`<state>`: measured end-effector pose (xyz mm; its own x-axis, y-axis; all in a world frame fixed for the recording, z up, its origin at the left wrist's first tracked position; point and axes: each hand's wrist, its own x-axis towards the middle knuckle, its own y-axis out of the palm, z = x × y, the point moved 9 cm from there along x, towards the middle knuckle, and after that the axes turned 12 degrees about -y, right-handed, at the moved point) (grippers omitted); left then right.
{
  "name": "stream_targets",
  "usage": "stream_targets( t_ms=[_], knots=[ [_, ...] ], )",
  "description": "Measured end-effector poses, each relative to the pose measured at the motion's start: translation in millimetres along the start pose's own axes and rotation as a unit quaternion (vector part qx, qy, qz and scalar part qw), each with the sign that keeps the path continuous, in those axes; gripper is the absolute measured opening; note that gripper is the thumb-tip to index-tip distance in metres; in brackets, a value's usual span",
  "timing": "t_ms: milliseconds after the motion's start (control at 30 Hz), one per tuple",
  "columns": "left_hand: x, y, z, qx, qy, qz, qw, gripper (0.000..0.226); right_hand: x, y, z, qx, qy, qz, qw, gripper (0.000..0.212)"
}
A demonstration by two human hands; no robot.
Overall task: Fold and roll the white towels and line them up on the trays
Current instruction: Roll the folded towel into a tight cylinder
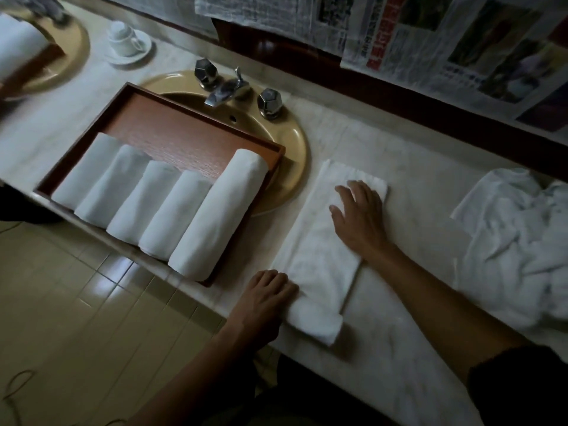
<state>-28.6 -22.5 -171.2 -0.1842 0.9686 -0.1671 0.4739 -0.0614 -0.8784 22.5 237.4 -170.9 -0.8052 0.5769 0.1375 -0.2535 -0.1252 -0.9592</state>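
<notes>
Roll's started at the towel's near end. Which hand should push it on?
Left, I'd say. The left hand sits on the rolled end of the towel, its fingers curled over it; the right hand lies flat farther up the towel, better suited to pinning it down.

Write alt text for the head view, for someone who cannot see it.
A person's left hand grips the rolled near end of a folded white towel on a counter; the right hand presses flat on its far part. Beside it, five rolled towels line a wooden tray over a sink.
</notes>
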Motion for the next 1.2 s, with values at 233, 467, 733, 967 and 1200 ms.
stream_targets(
  t_ms=[233, 467, 733, 967, 1200],
  knots=[
    [1, 0, 0, 0.014, -0.004, 0.003, 1.000, 0.057, -4, 9, -94, 0.002, 0.120, 0.091, 0.989, 0.063],
    [1, -3, -2, 0.051, -0.013, 0.021, 0.998, 0.060, -84, -44, -5, 0.187, 0.117, -0.014, 0.975, 0.035],
    [0, -8, -5, 0.073, 0.009, 0.048, 0.996, 0.063, -210, -3, 133, 0.187, 0.029, 0.070, 0.979, 0.067],
    [-23, -18, 30, 0.003, 0.041, 0.117, 0.992, 0.081, -220, 2, 133, 0.169, 0.082, 0.127, 0.974, 0.059],
    [-37, -28, 48, -0.090, 0.026, 0.148, 0.985, 0.083, -233, 4, 137, 0.223, 0.145, 0.137, 0.954, 0.056]
  ],
)
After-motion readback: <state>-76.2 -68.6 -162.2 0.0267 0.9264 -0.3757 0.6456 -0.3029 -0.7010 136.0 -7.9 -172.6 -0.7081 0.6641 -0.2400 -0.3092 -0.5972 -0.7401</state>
